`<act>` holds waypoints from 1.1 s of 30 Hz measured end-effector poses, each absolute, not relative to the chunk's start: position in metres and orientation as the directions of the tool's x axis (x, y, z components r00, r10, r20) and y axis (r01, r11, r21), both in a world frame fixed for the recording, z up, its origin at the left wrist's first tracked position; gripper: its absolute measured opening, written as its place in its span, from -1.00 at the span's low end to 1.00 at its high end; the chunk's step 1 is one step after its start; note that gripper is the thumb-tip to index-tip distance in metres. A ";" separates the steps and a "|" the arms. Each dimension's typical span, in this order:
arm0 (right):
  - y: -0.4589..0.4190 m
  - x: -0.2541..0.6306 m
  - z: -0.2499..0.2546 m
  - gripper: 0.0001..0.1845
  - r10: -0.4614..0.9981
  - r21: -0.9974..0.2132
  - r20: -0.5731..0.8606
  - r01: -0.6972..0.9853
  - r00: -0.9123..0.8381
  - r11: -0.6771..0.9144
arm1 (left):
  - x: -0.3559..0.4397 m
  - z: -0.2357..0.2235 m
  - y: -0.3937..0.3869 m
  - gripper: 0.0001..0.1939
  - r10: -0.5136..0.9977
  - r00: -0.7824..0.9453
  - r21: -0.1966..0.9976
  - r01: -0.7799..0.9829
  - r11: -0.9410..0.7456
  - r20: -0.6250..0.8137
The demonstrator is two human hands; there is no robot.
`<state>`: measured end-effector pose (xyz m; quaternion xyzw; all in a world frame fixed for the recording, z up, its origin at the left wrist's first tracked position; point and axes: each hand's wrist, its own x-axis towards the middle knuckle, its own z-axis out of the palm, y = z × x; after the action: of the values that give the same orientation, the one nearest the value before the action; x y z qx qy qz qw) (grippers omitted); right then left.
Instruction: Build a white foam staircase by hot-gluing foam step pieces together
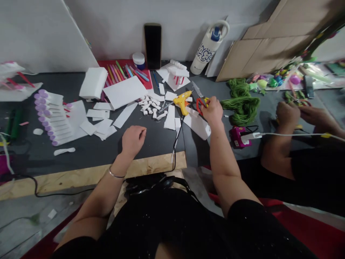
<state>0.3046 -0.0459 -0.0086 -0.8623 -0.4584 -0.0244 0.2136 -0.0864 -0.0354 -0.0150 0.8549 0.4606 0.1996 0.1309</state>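
My right hand [214,111] is stretched forward and closed around the red handles of a pair of scissors [199,98], whose blades point away toward the wall. My left hand [133,139] rests on the dark mat [88,151] with fingers loosely curled; nothing shows in it. A yellow glue gun [182,101] lies just left of the scissors, its black cord running back toward me. White foam strips [170,118] and small foam pieces [151,106] are scattered between my hands. A white foam block [198,126] lies under my right wrist.
Another person's hands [296,113] work at the right, near green yarn [241,102] and a pink glue gun [238,136]. A phone [152,46] and a bottle [208,46] lean on the wall. Purple-tipped foam pieces [50,117], markers [121,72] and cardboard [269,46] surround.
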 end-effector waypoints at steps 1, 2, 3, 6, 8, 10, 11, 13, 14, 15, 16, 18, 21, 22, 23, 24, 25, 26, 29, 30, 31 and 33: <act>-0.048 0.304 -0.011 -0.79 0.778 -0.336 0.206 0.789 0.594 -0.514 | -0.086 -0.015 -0.037 -0.65 0.837 0.508 0.404 0.736 -0.543 0.200; -0.049 0.302 -0.013 -0.80 0.770 -0.322 0.194 0.781 0.608 -0.535 | -0.085 -0.016 -0.039 -0.64 0.837 0.514 0.404 0.736 -0.543 0.187; -0.049 0.296 -0.014 -0.83 0.763 -0.310 0.202 0.780 0.613 -0.544 | -0.086 -0.017 -0.040 -0.63 0.838 0.514 0.408 0.736 -0.540 0.182; -0.043 0.269 -0.014 -0.90 0.805 -0.300 0.302 0.853 0.510 -0.428 | -0.089 -0.021 -0.043 -0.65 0.848 0.492 0.428 0.735 -0.525 0.195; -0.034 0.248 -0.014 -0.87 0.885 -0.323 0.255 0.897 0.389 -0.301 | -0.091 -0.026 -0.044 -0.66 0.850 0.483 0.433 0.734 -0.523 0.210; -0.026 0.233 -0.016 -0.77 0.922 -0.360 0.162 0.891 0.350 -0.275 | -0.093 -0.029 -0.045 -0.66 0.847 0.481 0.437 0.726 -0.530 0.228; -0.023 0.229 -0.017 -0.72 0.924 -0.390 0.135 0.876 0.358 -0.282 | -0.094 -0.031 -0.045 -0.67 0.844 0.481 0.443 0.720 -0.534 0.236; -0.021 0.228 -0.020 -0.75 0.903 -0.521 0.155 0.810 0.401 -0.270 | -0.096 -0.033 -0.046 -0.68 0.846 0.467 0.466 0.708 -0.532 0.256; -0.023 0.231 -0.021 -0.76 0.878 -0.621 0.190 0.746 0.439 -0.239 | -0.097 -0.034 -0.047 -0.69 0.851 0.454 0.483 0.701 -0.525 0.266; -0.025 0.235 -0.022 -0.73 0.846 -0.733 0.217 0.654 0.486 -0.188 | -0.098 -0.035 -0.047 -0.70 0.856 0.436 0.502 0.694 -0.516 0.277; -0.028 0.239 -0.022 -0.72 0.832 -0.768 0.228 0.619 0.506 -0.166 | -0.098 -0.036 -0.047 -0.71 0.863 0.417 0.522 0.687 -0.505 0.286; -0.035 0.247 -0.020 -0.72 0.814 -0.828 0.245 0.550 0.527 -0.107 | -0.098 -0.038 -0.046 -0.73 0.874 0.385 0.559 0.672 -0.486 0.296; -0.043 0.249 -0.013 -0.70 0.819 -0.950 0.220 0.305 0.529 0.058 | -0.096 -0.041 -0.044 -0.75 0.880 0.366 0.589 0.654 -0.475 0.303; -0.045 0.247 -0.011 -0.69 0.824 -0.974 0.199 0.202 0.530 0.105 | -0.095 -0.042 -0.044 -0.74 0.879 0.365 0.594 0.648 -0.477 0.307; -0.045 0.244 -0.009 -0.70 0.829 -0.985 0.171 0.111 0.533 0.132 | -0.095 -0.042 -0.044 -0.74 0.877 0.365 0.597 0.643 -0.480 0.313; -0.045 0.240 -0.007 -0.72 0.831 -0.990 0.137 0.041 0.540 0.137 | -0.095 -0.042 -0.045 -0.74 0.875 0.367 0.597 0.640 -0.484 0.315; -0.044 0.235 -0.006 -0.74 0.827 -0.991 0.103 -0.019 0.552 0.136 | -0.095 -0.041 -0.046 -0.74 0.873 0.371 0.598 0.637 -0.487 0.317; -0.043 0.230 -0.004 -0.76 0.823 -0.988 0.074 -0.068 0.563 0.136 | -0.095 -0.038 -0.047 -0.74 0.872 0.374 0.602 0.631 -0.489 0.317; -0.042 0.213 -0.001 -0.85 0.800 -0.977 0.051 -0.138 0.598 0.165 | -0.089 -0.025 -0.050 -0.74 0.881 0.353 0.668 0.577 -0.470 0.315; -0.043 0.208 0.000 -0.88 0.795 -0.974 0.049 -0.148 0.604 0.173 | -0.083 -0.019 -0.049 -0.73 0.889 0.335 0.706 0.544 -0.454 0.313; -0.045 0.202 0.002 -0.90 0.799 -0.971 0.040 -0.164 0.601 0.172 | -0.076 -0.013 -0.047 -0.72 0.901 0.318 0.749 0.509 -0.424 0.294; -0.049 0.193 0.004 -0.91 0.812 -0.962 0.017 -0.212 0.584 0.173 | -0.056 -0.001 -0.039 -0.71 0.909 0.341 0.812 0.443 -0.380 0.239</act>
<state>0.1931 -0.0491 0.0044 -0.5332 -0.2811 0.3592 0.7125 -0.0558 -0.0392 -0.0006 0.7507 0.4503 0.3558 0.3273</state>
